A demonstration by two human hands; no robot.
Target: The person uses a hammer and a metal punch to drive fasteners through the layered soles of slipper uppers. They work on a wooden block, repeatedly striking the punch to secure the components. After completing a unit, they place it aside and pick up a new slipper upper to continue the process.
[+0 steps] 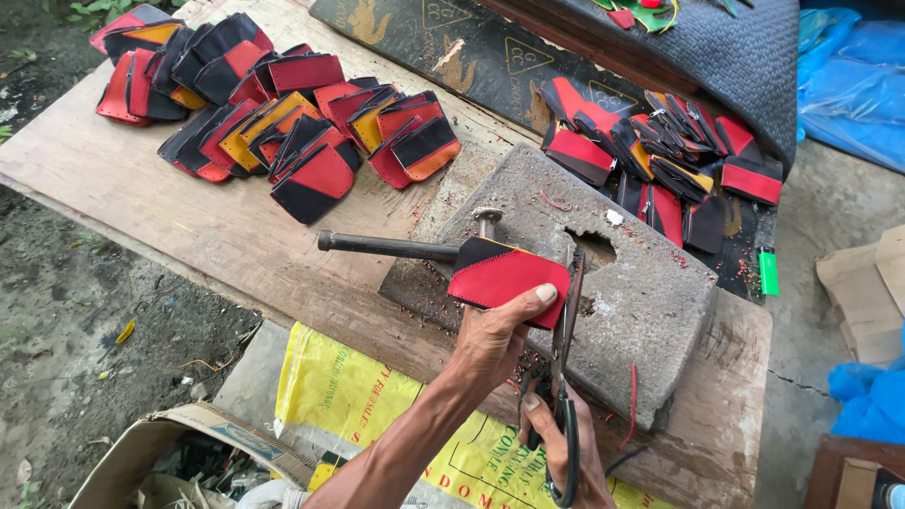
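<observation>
Outdoors, on bare ground, a worn wooden board (189,217) serves as a workbench, and a rough grey stone slab (641,302) lies on it as the working block; everything below is placed against that slab.

On the slab's near-left part sits a red and black stitched piece (504,275) with a yellow edge. The left hand (490,344) pins it down with the thumb pressed on the red face and the fingers curled under its near edge, so it lies flat and steady for trimming. Just right of it, the right hand (566,443) grips the handles of dark scissors (566,358), fingers closed through the loops. The blades reach up along the piece's right edge; whether they are parted or closed I cannot quite tell at this angle.

A hammer (405,247) rests across the slab's left edge, head on the stone and handle out over the board, within easy reach. Red clippings speckle the slab.

Left of the slab and farther away, a spread pile of similar pieces (273,113) covers the board. Beyond the slab's far-right corner lies a second heap (660,151), kept apart from the first. Below the slab's near edge hangs a yellow printed sack (358,396), with a cardboard box (179,452) beside it.
</observation>
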